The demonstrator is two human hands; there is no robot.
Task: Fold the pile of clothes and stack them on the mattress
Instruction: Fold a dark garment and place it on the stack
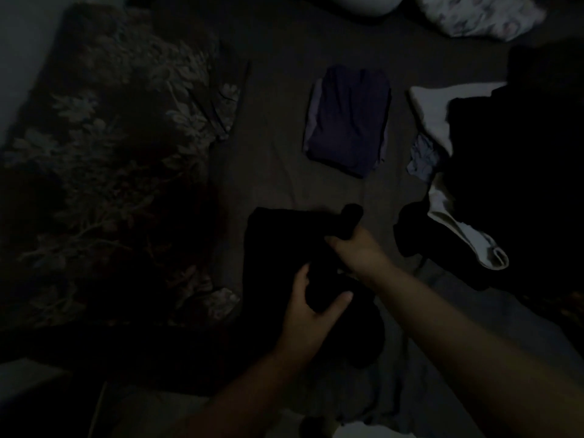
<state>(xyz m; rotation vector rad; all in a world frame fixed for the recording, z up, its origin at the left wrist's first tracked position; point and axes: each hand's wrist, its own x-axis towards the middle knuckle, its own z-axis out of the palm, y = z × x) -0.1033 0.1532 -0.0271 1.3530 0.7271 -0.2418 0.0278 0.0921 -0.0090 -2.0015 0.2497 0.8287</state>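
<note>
A black garment point(284, 248) lies on the mattress point(278, 90) just in front of the person. The left hand point(309, 314) curls its fingers point(339, 300) round a bunched fold near its lower edge; the right hand point(357, 248) grips its upper right corner. The cloth is too dark to tell its kind. Beyond it sits a folded navy stack point(347, 121), bare sheet between them. The unfolded pile point(505, 169) lies right, a floral blanket point(110, 153) left.

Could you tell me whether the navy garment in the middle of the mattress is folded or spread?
Folded: the navy garment lies as a compact rectangle.
</note>
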